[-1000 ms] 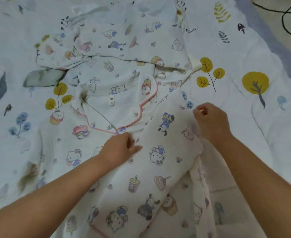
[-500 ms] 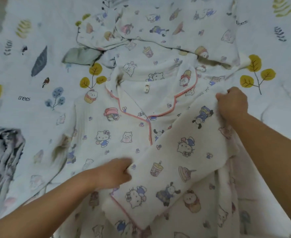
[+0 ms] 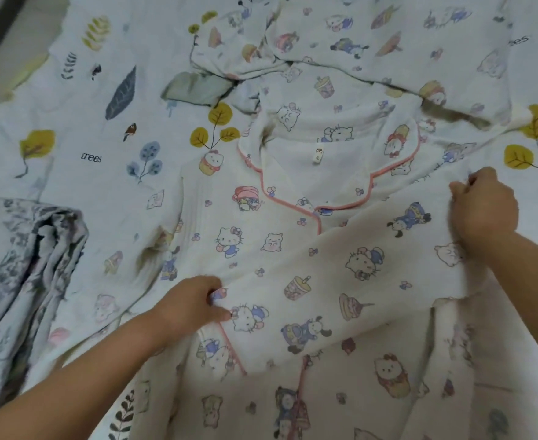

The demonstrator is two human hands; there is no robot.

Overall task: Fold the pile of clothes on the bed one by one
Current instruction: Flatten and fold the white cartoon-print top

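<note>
Pinching the folded sleeve (image 3: pixel 340 281), both hands' (image 3: pixel 194 303) (image 3: pixel 483 208) fingertips stay hidden in cloth.

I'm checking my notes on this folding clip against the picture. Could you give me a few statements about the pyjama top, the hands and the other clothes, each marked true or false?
1. The right sleeve of the pyjama top lies folded across its front. True.
2. The left hand holds the cuff end of that sleeve. True.
3. The right hand lies flat and open on the bedsheet. False: its fingers pinch the fabric at the shoulder end of the sleeve.
4. The collar has blue piping. False: the piping is pink.
5. A grey floral garment lies crumpled to the left of the top. True.
6. The matching printed garment lies below the top, near the person. False: it lies above the collar, farther away.
</note>
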